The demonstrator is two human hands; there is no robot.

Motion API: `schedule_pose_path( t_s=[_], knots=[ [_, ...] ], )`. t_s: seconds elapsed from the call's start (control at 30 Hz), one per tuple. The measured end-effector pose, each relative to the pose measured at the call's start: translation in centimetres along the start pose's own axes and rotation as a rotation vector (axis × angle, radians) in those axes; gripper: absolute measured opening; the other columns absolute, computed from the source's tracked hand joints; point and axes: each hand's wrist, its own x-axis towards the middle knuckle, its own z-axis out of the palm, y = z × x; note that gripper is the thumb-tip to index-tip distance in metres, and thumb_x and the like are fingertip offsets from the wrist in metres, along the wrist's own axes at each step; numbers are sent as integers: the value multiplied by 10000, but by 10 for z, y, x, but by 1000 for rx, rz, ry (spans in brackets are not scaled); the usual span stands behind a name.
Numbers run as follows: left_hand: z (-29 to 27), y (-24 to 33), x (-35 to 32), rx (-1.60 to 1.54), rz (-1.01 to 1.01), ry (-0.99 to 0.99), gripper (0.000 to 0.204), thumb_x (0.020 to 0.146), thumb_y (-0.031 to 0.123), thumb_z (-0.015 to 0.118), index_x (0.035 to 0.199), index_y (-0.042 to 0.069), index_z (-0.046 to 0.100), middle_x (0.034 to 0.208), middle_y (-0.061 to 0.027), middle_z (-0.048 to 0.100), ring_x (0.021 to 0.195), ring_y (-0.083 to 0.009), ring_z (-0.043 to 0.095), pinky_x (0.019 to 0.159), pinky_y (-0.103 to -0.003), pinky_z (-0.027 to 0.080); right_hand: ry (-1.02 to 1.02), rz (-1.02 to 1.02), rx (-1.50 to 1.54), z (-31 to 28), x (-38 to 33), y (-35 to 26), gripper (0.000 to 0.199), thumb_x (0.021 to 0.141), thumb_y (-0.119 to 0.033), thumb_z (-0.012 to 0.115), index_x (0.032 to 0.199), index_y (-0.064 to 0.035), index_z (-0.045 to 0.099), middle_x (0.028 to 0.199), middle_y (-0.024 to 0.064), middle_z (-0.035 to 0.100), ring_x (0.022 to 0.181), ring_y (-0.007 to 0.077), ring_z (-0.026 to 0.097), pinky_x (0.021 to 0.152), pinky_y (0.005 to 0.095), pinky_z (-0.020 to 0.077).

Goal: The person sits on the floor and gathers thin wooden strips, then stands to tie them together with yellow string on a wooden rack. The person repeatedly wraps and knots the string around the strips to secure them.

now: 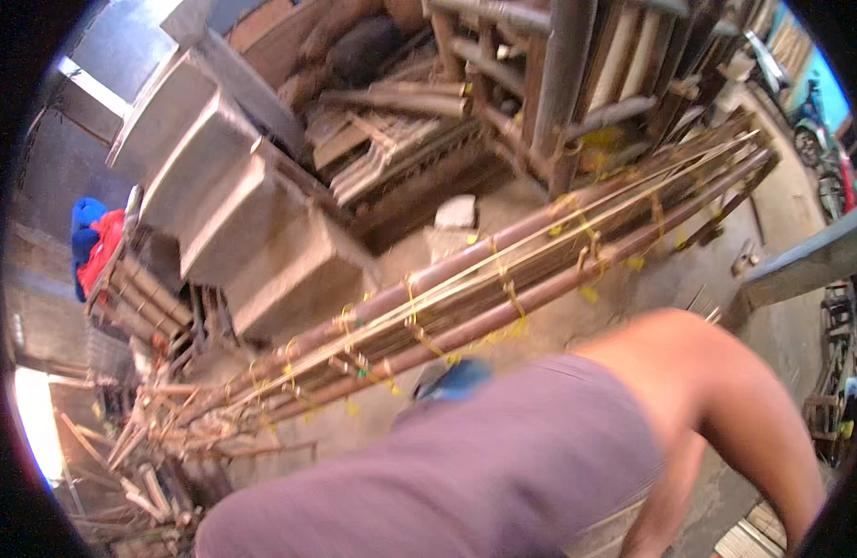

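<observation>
Neither of my hands shows; where they are and what they touch cannot be seen. A mauve-grey garment (447,474) fills the lower middle, smeared by motion. From it comes a bare bent limb (726,372) that runs down to the lower right edge; a thinner bare limb (666,498) shows beneath it. Whose limbs these are I cannot tell. Beyond them, a long frame of brown poles (559,285) slants from lower left to upper right. Thin pale strips (466,276) run along it, and yellow ties are looped around the poles at intervals. A dark blue object (456,378), partly hidden, lies behind the garment.
Concrete steps (214,163) rise at the left, near red cloth (103,249) and blue cloth (84,216). Loose wood pieces (149,493) clutter the lower left. Stacked timber (401,149) and a thick upright post (561,93) stand behind the frame. A motorbike (824,158) is at far right.
</observation>
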Motion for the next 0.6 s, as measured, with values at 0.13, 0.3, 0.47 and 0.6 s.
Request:
schedule_pose_path(
  t_s=[0.13, 0.3, 0.47, 0.6],
  knots=[
    [33, -32, 34, -69, 12, 155, 254, 739, 153, 637, 986, 100, 610, 965, -100, 618, 871, -273, 621, 673, -398, 522, 46, 10, 247, -40, 46, -41, 158, 892, -163, 616, 871, -10, 651, 755, 89, 644, 599, 181, 616, 558, 277, 515],
    [24, -127, 25, -81, -90, 188, 203, 755, 165, 627, 946, 100, 608, 929, -107, 620, 828, -295, 622, 664, -417, 519, 36, 317, -56, -43, 9, 75, 167, 897, -173, 597, 879, -17, 652, 760, 83, 643, 619, 179, 611, 562, 287, 504],
    [-62, -282, -130, -112, -635, 100, 201, 808, 186, 611, 988, 96, 606, 919, -130, 618, 847, -326, 614, 698, -432, 506, -192, 731, -335, -41, -92, 162, 177, 902, -184, 579, 887, -24, 653, 766, 77, 642, 638, 176, 606, 566, 297, 493],
    [-73, -281, -254, -342, -1147, 246, 208, 856, 156, 590, 1041, 84, 652, 967, -113, 655, 893, -278, 643, 760, -372, 508, -336, 1013, -404, -37, -130, 158, 186, 906, -192, 565, 893, -29, 654, 771, 72, 641, 654, 173, 602, 570, 305, 485]
  ],
)
